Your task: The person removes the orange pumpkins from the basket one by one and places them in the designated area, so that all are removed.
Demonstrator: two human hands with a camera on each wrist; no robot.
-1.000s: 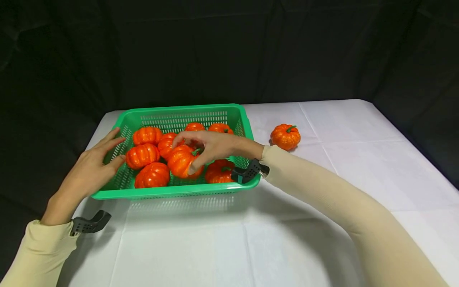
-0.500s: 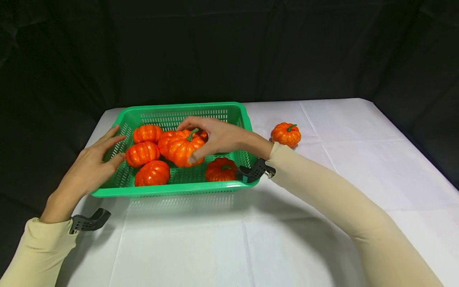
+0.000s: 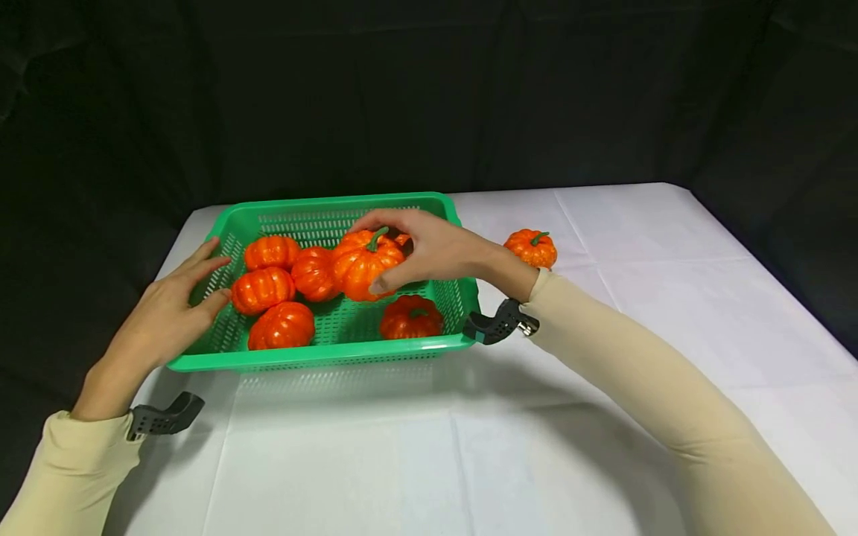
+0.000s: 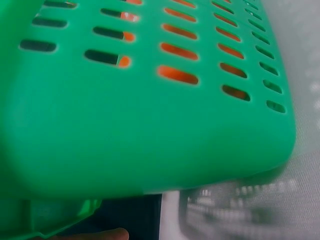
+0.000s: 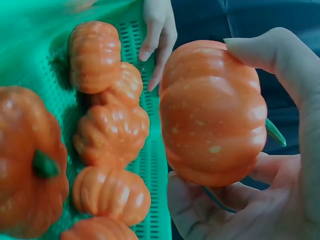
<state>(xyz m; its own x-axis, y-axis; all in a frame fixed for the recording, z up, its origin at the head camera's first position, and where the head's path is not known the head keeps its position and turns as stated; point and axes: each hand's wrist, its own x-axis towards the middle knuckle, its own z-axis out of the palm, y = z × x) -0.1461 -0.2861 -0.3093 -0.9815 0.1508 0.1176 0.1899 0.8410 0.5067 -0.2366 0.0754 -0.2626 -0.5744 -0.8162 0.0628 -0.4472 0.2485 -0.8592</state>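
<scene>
Since a second ago, a glossy, ribbed orange pumpkin with a green stem (image 3: 362, 269) has been lifted toward one o'clock. It is grasped between the thumb and fingers of the right hand (image 3: 436, 242), above a rectangular green slatted plastic basket (image 3: 322, 358). At nine o'clock from it, a round glossy red-orange pumpkin (image 3: 315, 275) has been uncovered further; by the hand, the pumpkins at the back are now mostly hidden. A darker red-orange pumpkin (image 3: 411, 318) is seen between four and five o'clock, inside the basket. Beyond the left rim, between eight and nine o'clock, the left hand (image 3: 167, 313) is held nearly unmoved, nothing gripped, its fingers extended; whether the rim is touched cannot be told. At three o'clock, a small orange pumpkin (image 3: 531, 248) is left unmoved on the white creased tablecloth (image 3: 322, 461).
</scene>
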